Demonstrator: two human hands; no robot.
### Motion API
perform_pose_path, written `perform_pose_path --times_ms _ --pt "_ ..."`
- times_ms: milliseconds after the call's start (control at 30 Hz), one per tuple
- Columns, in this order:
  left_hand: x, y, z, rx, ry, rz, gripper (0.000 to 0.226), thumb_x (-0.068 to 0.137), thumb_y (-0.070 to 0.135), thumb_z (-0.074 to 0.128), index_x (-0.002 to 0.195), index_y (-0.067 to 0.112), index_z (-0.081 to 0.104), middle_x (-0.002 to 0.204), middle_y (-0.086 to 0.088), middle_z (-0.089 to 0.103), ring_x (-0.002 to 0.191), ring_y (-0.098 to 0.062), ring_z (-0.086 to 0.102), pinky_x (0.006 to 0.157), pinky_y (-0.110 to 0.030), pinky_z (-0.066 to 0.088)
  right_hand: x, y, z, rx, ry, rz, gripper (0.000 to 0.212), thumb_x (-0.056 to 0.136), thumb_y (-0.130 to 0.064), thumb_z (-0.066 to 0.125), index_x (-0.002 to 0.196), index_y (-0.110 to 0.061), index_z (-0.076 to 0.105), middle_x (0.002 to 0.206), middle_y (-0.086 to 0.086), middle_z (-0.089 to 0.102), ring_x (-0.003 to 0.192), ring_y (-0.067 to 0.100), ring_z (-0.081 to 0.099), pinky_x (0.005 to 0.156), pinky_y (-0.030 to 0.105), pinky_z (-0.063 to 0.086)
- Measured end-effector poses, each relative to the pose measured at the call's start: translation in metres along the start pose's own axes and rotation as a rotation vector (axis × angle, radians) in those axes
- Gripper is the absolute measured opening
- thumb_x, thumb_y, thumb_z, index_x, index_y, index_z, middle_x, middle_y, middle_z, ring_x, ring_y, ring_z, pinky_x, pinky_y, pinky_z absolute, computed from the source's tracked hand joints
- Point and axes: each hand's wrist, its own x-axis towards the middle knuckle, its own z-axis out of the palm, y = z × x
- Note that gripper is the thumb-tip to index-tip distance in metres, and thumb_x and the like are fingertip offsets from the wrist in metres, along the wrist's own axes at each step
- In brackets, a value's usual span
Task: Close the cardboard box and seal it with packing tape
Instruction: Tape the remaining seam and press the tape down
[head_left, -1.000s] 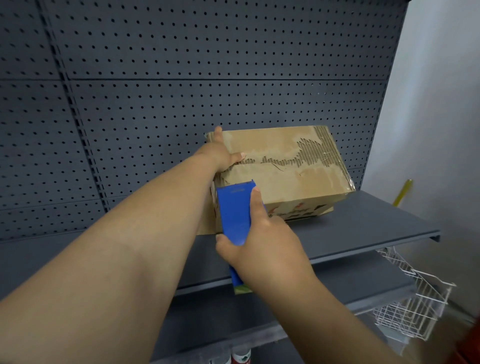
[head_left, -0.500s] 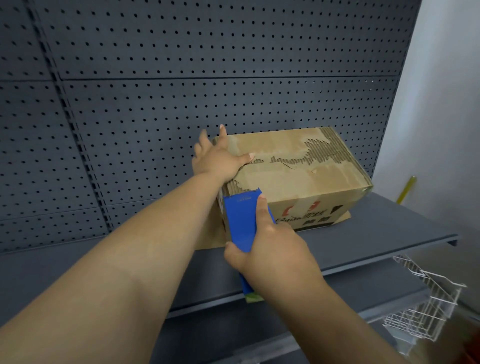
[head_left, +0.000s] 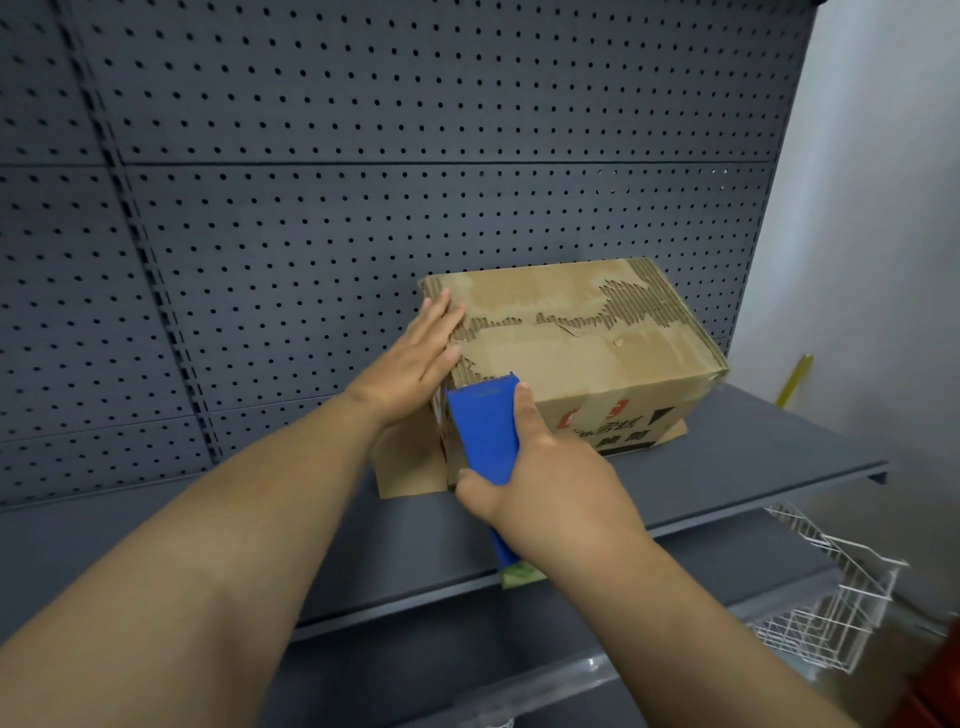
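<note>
A worn brown cardboard box (head_left: 587, 338) with its top flaps down stands on a dark grey shelf (head_left: 753, 467) against the pegboard. Torn paper along the top seam shows the corrugation. My left hand (head_left: 415, 358) lies flat with fingers straight against the box's upper left edge. My right hand (head_left: 545, 483) grips a blue tape dispenser (head_left: 485, 431), whose front end is pressed to the box's near left corner, just below the top edge. The tape roll itself is hidden behind my right hand.
A dark perforated back panel (head_left: 363, 182) rises behind the shelf. A lower shelf (head_left: 675, 587) juts out beneath. A white wire basket (head_left: 831, 608) hangs at the lower right. A yellow stick (head_left: 792, 379) leans on the white wall at right.
My left hand has slid from the box's top down onto its left edge, fingers now straight. The blue dispenser has stayed at the box's near left corner.
</note>
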Motion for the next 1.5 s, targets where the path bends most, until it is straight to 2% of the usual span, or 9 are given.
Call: perform_pose_path --times_ms 133,267,500,600,767,1033,1200,1367,1500 --pt "-0.001 -0.021 -0.025 0.505 -0.089 0.195 0.06 0.088 0.052 0.015 0.141 0.034 -0.005 0.153 0.004 -0.009 0.143 -0.017 -0.004 0.114 -0.032 -0.007 0.001 0.002 0.0 0.011 -0.009 0.0 0.091 0.083 -0.053 0.05 0.149 -0.027 -0.006 0.107 0.009 0.05 0.097 0.026 0.052 0.072 0.032 0.04" --pt "0.007 -0.021 -0.03 0.605 -0.089 0.207 0.049 0.09 0.05 0.017 0.137 0.06 0.008 0.154 -0.005 0.025 0.142 -0.032 0.02 0.113 -0.056 0.02 0.001 0.002 0.0 0.015 -0.011 0.004 0.091 0.082 -0.052 0.05 0.149 -0.026 -0.005 0.106 0.008 0.05 0.096 0.026 0.052 0.073 0.033 0.042" --pt "0.002 -0.005 -0.038 0.565 -0.249 0.136 0.06 0.098 0.039 0.031 0.146 0.038 -0.005 0.158 -0.005 -0.01 0.145 -0.02 -0.008 0.113 -0.028 0.012 0.002 0.0 -0.004 -0.016 -0.02 0.001 0.089 0.084 -0.052 0.049 0.149 -0.026 -0.005 0.097 0.006 0.045 0.087 0.023 0.046 0.07 0.032 0.041" --pt "-0.001 -0.003 -0.043 0.442 -0.306 0.109 0.056 0.099 0.039 0.026 0.143 0.041 -0.008 0.157 0.001 -0.015 0.143 -0.013 -0.015 0.114 -0.028 0.014 0.002 0.001 -0.003 -0.008 -0.008 -0.002 0.089 0.083 -0.052 0.05 0.149 -0.027 -0.005 0.099 0.006 0.046 0.088 0.024 0.048 0.07 0.032 0.042" --pt "-0.004 0.01 -0.02 -0.056 0.003 -0.039 0.049 0.098 0.044 0.012 0.135 0.037 0.044 0.155 0.006 0.02 0.144 -0.01 0.006 0.118 -0.038 0.008 0.001 0.003 0.001 0.015 0.001 0.002 0.089 0.084 -0.053 0.049 0.149 -0.027 -0.005 0.103 0.008 0.047 0.087 0.023 0.045 0.069 0.031 0.039" --pt "0.005 0.012 0.009 0.153 0.269 0.004 0.092 0.08 0.071 -0.009 0.125 0.023 0.055 0.135 -0.008 0.042 0.137 -0.023 0.026 0.115 -0.035 -0.012 0.0 0.007 0.008 0.031 0.015 -0.008 0.091 0.084 -0.055 0.049 0.149 -0.028 -0.009 0.104 0.009 0.049 0.082 0.022 0.044 0.068 0.03 0.036" --pt "0.007 0.014 0.015 0.206 0.357 0.021 0.07 0.092 0.052 0.008 0.13 0.014 0.052 0.15 -0.008 0.032 0.144 -0.02 0.008 0.109 -0.019 -0.022 0.003 0.01 0.007 0.076 0.026 -0.016 0.091 0.083 -0.056 0.049 0.149 -0.027 -0.007 0.109 0.009 0.051 0.091 0.024 0.049 0.071 0.031 0.038" --pt "0.006 0.023 0.014 -0.121 0.239 -0.057 0.048 0.097 0.036 0.033 0.142 0.019 0.036 0.154 -0.001 0.019 0.144 -0.02 0.002 0.118 -0.04 0.006 0.004 0.011 0.004 0.104 0.04 -0.023 0.091 0.083 -0.056 0.05 0.149 -0.028 -0.006 0.11 0.007 0.052 0.1 0.024 0.051 0.074 0.031 0.04" --pt "0.004 0.027 0.024 -0.424 0.222 -0.149 0.063 0.092 0.049 0.018 0.149 0.023 0.011 0.158 0.004 -0.008 0.142 -0.014 -0.018 0.116 -0.042 -0.007 0.003 0.012 0.005 0.097 0.037 -0.027 0.092 0.083 -0.056 0.049 0.149 -0.028 -0.008 0.112 0.008 0.052 0.101 0.025 0.051 0.078 0.032 0.041"
